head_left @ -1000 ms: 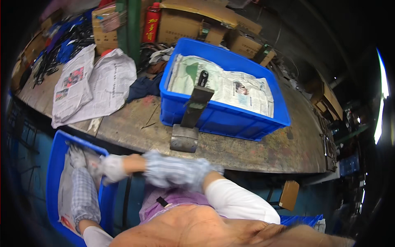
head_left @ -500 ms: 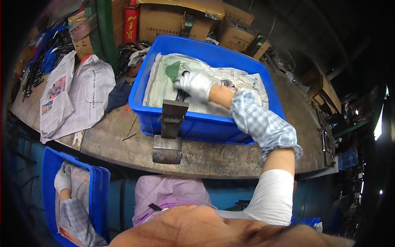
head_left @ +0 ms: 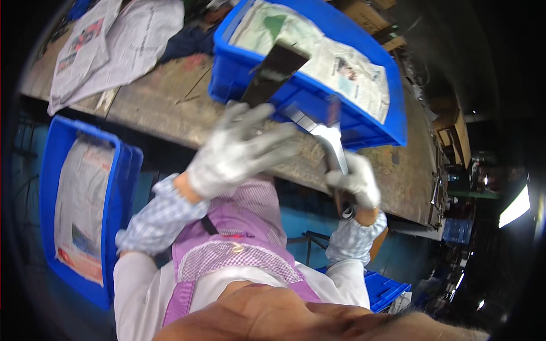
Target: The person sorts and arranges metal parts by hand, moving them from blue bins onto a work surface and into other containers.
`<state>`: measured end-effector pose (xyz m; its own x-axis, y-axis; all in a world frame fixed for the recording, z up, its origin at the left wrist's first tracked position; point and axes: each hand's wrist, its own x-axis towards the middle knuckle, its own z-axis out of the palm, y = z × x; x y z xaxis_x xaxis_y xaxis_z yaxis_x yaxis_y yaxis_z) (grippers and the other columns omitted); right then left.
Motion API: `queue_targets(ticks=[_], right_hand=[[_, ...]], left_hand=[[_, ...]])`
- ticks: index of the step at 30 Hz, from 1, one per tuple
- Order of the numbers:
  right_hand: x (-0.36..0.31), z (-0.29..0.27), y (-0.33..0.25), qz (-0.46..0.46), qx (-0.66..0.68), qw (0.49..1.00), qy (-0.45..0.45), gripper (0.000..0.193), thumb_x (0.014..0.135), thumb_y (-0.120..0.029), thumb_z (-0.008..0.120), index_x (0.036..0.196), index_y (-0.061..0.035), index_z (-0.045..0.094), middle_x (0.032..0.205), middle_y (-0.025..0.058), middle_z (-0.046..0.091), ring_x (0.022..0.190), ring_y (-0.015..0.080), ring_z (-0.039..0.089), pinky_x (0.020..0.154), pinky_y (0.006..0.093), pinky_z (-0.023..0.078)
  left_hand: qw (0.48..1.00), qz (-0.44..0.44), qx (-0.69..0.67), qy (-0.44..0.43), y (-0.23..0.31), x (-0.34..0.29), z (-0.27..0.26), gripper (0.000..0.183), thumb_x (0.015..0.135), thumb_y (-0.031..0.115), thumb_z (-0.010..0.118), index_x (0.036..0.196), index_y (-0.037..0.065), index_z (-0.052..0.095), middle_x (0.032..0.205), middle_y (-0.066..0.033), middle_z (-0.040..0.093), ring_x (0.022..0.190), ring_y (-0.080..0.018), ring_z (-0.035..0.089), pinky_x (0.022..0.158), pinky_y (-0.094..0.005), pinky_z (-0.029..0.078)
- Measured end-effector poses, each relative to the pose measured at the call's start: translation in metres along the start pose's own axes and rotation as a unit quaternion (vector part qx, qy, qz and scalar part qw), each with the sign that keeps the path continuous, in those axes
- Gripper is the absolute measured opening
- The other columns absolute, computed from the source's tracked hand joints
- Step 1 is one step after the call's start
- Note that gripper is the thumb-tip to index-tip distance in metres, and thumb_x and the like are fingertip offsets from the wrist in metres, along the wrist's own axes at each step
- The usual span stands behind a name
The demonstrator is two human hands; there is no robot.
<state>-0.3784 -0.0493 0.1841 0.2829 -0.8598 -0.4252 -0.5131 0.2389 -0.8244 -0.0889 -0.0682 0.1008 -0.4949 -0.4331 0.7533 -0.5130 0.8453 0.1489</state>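
My right hand (head_left: 359, 181), in a white glove, is closed around the handle of a shiny metal wrench (head_left: 331, 136). Its forked head points up and away, blurred by motion, in front of the large blue bin. A round hole shows at the handle's lower end, below my fist. My left hand (head_left: 230, 156), gloved in white too, holds nothing. Its fingers are spread just below an upright dark metal block (head_left: 276, 74) at the bench's near side. The block's base is hidden behind that hand.
The large blue bin (head_left: 227, 79), lined with newspaper, sits on the worn bench (head_left: 153, 108). Newspaper sheets (head_left: 133, 45) lie on the bench's left. Below, another blue bin (head_left: 122, 170) stands at the left, paper inside. Cardboard boxes (head_left: 452, 133) are at the right.
My right hand has come out of the large bin toward me with the wrench. My left hand has left the lower left bin and risen to the bench front. The view has shifted.
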Motion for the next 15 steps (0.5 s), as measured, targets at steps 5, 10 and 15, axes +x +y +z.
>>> queue_targets(ticks=[5, 10, 15], right_hand=[[0.030, 0.060, 0.074, -0.097, 0.231, 0.967, -0.049, 0.024, 0.092, -0.012, 0.066, 0.110, 0.0038, 0.070, 0.107, 0.0083, 0.071, 0.096, 0.0188, 0.067, 0.082, 0.0302, 0.054], [0.103, 0.147, 0.083, -0.372, -0.071, 0.924, 0.049, 0.015, 0.091, -0.004, 0.069, 0.106, -0.0032, 0.073, 0.108, 0.0099, 0.071, 0.095, 0.0182, 0.070, 0.074, 0.0327, 0.059], [0.157, 0.128, 0.046, -0.285, -0.162, 0.909, 0.258, 0.011, 0.088, -0.015, 0.072, 0.092, -0.0050, 0.074, 0.075, 0.0061, 0.074, 0.060, 0.0133, 0.066, 0.056, 0.0291, 0.050]], left_hand=[[0.943, -0.224, -0.222, -0.109, 0.028, -0.073, 0.053, 0.038, 0.084, 0.015, 0.068, 0.122, 0.012, 0.066, 0.115, -0.0108, 0.071, 0.102, -0.0300, 0.070, 0.082, -0.0412, 0.057], [0.893, -0.378, -0.226, -0.096, 0.016, -0.130, 0.077, 0.022, 0.092, 0.021, 0.067, 0.108, 0.007, 0.071, 0.089, -0.0180, 0.072, 0.082, -0.0354, 0.072, 0.072, -0.0428, 0.058], [0.675, -0.670, -0.307, 0.025, 0.002, -0.131, 0.049, 0.039, 0.102, 0.035, 0.061, 0.124, 0.004, 0.069, 0.088, -0.0086, 0.076, 0.066, -0.0132, 0.071, 0.052, -0.0238, 0.050]])
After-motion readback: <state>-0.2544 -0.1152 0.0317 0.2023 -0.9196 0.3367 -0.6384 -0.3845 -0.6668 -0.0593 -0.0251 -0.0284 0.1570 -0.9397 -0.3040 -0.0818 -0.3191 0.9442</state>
